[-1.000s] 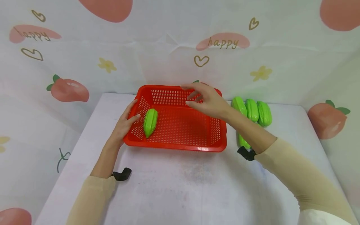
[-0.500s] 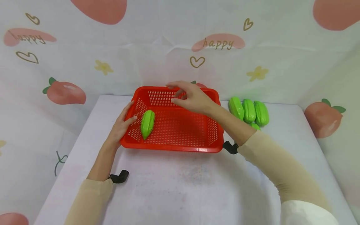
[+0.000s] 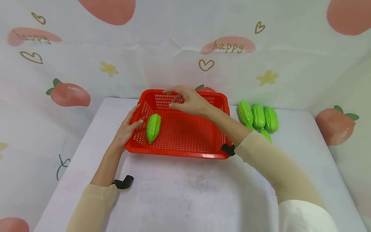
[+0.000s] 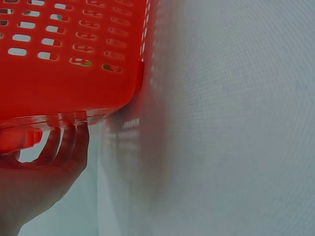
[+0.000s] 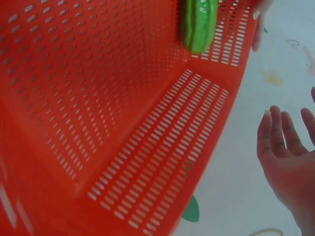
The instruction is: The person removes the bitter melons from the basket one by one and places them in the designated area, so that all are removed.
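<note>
A red plastic basket (image 3: 185, 132) with slotted walls stands on the table. One green star fruit (image 3: 153, 128) lies inside it near the left wall; the right wrist view also shows this star fruit (image 5: 199, 27). My left hand (image 3: 123, 132) grips the basket's left side, thumb over the rim and fingers against the outer wall, as the left wrist view shows this hand (image 4: 47, 167) doing. Above the basket's back half, my right hand (image 3: 189, 100) hovers with loosely bent fingers and holds nothing. Apart from the basket, the same hand (image 5: 290, 157) appears in the right wrist view.
Several more green star fruits (image 3: 259, 116) lie close together right of the basket, partly behind the right forearm. A printed cloth (image 3: 162, 58) hangs behind the white table (image 3: 174, 193). Black wrist mounts (image 3: 124, 182) stick out from the sleeves.
My right hand has shifted left across the basket, its fingers still holding nothing. My left hand keeps its grip on the rim, and the star fruit inside lies as before.
</note>
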`<control>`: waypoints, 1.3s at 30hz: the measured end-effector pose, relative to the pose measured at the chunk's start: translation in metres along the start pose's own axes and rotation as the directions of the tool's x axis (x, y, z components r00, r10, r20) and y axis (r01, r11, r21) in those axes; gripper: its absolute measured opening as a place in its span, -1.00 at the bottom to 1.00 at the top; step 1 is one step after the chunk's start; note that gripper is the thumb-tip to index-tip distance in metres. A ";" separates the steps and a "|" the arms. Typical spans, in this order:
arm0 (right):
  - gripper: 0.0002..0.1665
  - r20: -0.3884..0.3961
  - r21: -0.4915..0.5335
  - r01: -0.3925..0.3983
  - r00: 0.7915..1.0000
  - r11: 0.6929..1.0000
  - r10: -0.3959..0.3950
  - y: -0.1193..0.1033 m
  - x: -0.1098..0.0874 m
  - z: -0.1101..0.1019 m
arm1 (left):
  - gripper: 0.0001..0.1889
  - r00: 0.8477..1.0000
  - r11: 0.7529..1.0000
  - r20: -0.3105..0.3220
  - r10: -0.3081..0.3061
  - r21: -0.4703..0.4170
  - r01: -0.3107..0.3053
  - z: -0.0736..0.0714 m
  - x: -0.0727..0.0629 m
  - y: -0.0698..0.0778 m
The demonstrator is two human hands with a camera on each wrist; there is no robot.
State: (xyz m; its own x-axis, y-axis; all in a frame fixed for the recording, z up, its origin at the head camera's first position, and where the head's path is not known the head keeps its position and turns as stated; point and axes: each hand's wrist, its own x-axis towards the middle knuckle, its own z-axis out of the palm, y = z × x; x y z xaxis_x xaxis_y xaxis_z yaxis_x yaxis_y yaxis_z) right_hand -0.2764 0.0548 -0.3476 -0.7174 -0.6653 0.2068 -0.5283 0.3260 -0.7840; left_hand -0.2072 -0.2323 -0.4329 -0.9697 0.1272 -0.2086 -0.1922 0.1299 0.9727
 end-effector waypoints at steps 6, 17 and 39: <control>-0.48 0.052 0.024 0.002 0.999 1.000 -0.003 0.006 0.016 0.014 | -0.35 1.000 1.000 0.011 0.013 -0.007 -0.013 -0.001 0.001 -0.002; -0.49 0.088 0.035 -0.031 0.996 0.999 0.028 0.017 0.030 0.032 | -0.34 1.000 1.000 0.016 -0.010 0.012 0.010 0.000 0.001 -0.001; -0.42 0.264 0.029 -0.099 0.961 0.995 0.088 0.043 0.044 0.060 | -0.33 1.000 1.000 0.022 -0.012 0.018 0.012 -0.001 -0.001 -0.001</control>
State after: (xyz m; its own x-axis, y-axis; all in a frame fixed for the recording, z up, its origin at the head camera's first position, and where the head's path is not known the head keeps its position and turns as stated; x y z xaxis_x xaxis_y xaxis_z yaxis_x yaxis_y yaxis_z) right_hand -0.3035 -0.0006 -0.4074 -0.6161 -0.7873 -0.0248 -0.4413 0.3711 -0.8170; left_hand -0.2066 -0.2334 -0.4333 -0.9638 0.1469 -0.2225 -0.2008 0.1491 0.9682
